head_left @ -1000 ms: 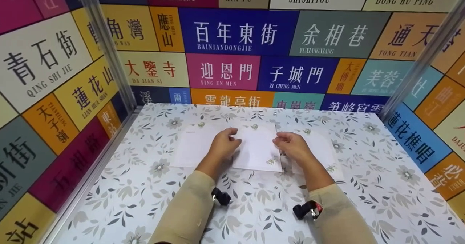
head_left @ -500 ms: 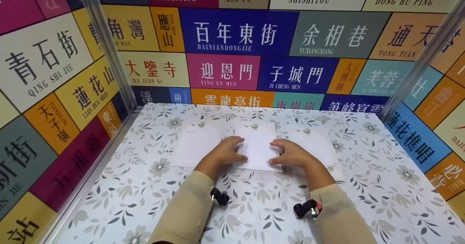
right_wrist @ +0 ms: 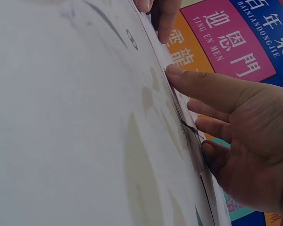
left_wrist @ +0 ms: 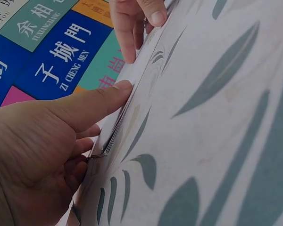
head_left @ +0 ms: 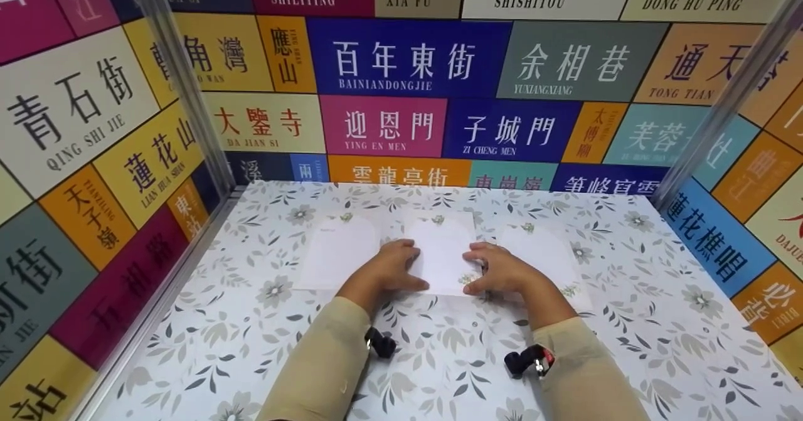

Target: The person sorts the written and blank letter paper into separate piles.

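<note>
In the head view three pale paper sheets with small floral prints lie in a row. The middle stack of sheets (head_left: 441, 248) sits between both hands. My left hand (head_left: 390, 266) rests at its left side, thumb on the near corner and fingers spread along the edge. Mirroring it, my right hand (head_left: 505, 270) touches the right side, thumb at the near right corner. In the left wrist view the left thumb (left_wrist: 108, 96) lies straight over the sheets' edge, other fingers loosely bent. Several thin layers show at the edge in the right wrist view, beside the right thumb (right_wrist: 193, 82).
The left sheet (head_left: 335, 255) and right sheet (head_left: 539, 248) flank the middle stack, partly behind the hands. They lie on a leaf-patterned white tabletop (head_left: 439, 358). Colourful sign-printed walls (head_left: 408, 63) with metal posts (head_left: 188, 82) stand around the table's back and sides.
Both hands have come down along the middle stack's sides towards its near corners, and their fingers have spread from a pinch at the upper edges. The sheets have hardly moved.
</note>
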`<state>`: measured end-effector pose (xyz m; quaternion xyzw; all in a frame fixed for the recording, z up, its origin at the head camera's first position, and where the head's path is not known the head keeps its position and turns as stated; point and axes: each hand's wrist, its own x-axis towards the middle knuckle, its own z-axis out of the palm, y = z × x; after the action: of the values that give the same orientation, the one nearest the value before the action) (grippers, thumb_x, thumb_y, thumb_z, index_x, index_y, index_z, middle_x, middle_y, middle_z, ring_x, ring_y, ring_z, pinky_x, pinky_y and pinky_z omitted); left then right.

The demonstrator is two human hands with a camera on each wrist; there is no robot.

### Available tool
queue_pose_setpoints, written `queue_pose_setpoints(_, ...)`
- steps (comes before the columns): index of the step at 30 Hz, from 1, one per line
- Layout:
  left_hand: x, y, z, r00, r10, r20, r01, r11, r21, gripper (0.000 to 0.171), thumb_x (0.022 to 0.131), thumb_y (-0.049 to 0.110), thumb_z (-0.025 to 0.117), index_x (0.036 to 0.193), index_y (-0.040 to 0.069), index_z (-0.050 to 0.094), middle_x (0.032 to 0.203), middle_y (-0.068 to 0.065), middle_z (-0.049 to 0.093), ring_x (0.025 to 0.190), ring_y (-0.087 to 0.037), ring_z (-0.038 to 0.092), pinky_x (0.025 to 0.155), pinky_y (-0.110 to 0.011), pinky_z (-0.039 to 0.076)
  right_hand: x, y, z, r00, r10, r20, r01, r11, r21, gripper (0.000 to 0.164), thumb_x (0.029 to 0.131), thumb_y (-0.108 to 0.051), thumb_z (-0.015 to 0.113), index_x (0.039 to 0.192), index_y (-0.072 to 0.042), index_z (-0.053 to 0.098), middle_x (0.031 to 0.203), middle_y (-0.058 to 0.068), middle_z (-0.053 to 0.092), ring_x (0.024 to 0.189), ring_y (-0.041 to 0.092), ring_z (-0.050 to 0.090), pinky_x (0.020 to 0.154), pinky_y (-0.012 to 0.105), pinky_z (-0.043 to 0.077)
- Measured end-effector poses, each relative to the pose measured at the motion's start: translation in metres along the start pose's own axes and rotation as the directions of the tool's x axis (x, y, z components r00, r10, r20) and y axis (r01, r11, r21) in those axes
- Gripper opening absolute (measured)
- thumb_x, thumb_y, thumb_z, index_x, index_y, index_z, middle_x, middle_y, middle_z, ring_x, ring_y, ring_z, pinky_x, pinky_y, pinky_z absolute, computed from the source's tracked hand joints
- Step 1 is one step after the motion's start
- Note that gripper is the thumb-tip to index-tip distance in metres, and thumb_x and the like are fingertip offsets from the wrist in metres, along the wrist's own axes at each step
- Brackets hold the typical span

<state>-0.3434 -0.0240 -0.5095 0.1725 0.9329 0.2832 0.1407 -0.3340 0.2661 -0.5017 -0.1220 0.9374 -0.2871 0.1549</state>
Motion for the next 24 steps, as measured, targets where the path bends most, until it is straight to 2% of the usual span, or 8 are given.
queue_pose_setpoints(7,-0.0013,0.0034,-0.0001,0.999,-0.036,0.001,0.036,0.999,-0.015,0.087,0.084,0.042,0.091,0.159,0.018,0.053,0.176,-0.001,0.034,0.167,-0.029,0.024,0.138,-0.045,0.021,-0.0005,-0.0015,0.0001,1.0,0.01,0.0,-0.01,1.0,-0.001,0.087,0.08,-0.039,0.094,0.156,-0.019,0.057,0.177,0.004,0.032,0.167,0.04,0.018,0.135,0.064,0.016)
queue_pose_setpoints(13,-0.003,0.004,-0.0005,1.0,-0.012,-0.009,0.013,1.0,0.006,0.085,0.085,0.042,0.089,0.158,0.015,0.054,0.176,-0.005,0.035,0.166,-0.031,0.025,0.138,-0.046,0.021,-0.0006,-0.0013,-0.0002,1.0,0.014,-0.001,-0.014,1.0,-0.005,0.085,0.081,-0.038,0.094,0.155,-0.019,0.058,0.177,0.004,0.033,0.167,0.04,0.019,0.135,0.063,0.016)
queue_pose_setpoints(19,-0.0022,0.0034,0.0008,0.998,0.049,-0.038,-0.046,0.996,0.07,0.08,0.088,0.042,0.087,0.154,0.009,0.057,0.172,-0.011,0.041,0.163,-0.035,0.032,0.136,-0.045,0.026,0.0001,-0.0016,-0.0003,1.0,-0.015,0.001,0.015,0.999,-0.03,0.081,0.085,-0.04,0.09,0.155,-0.016,0.058,0.176,0.008,0.033,0.166,0.042,0.021,0.135,0.063,0.018)
queue_pose_setpoints(24,-0.0012,0.0034,0.0021,0.998,0.041,-0.048,-0.038,0.997,0.07,0.074,0.091,0.041,0.084,0.153,0.009,0.058,0.171,-0.01,0.043,0.163,-0.034,0.033,0.136,-0.044,0.026,0.001,-0.0021,-0.0009,1.0,-0.005,-0.005,0.004,1.0,-0.025,0.074,0.089,-0.039,0.087,0.154,-0.017,0.059,0.175,0.008,0.035,0.166,0.041,0.021,0.135,0.063,0.017)
